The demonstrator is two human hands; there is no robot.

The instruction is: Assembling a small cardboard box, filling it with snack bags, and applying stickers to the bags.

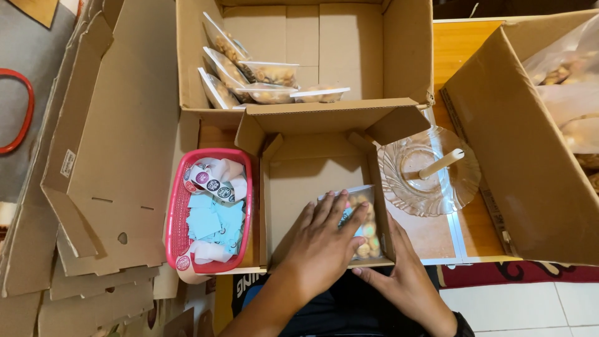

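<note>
Here your left hand (pixel 321 240) lies flat on the clear snack pack (pixel 362 221), fingers (pixel 340 209) spread, pressing rather than gripping, in the small box's (pixel 312 168) near right corner; your right hand (pixel 405 274) braces the box wall outside, fingers open.

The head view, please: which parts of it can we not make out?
- Clear snack pack: mostly covered by left hand.
- Right hand: fingertips hidden behind small box wall.
- Bags in right-hand box: cut by frame edge.
- Sticker prints in pink basket: too small.
</note>
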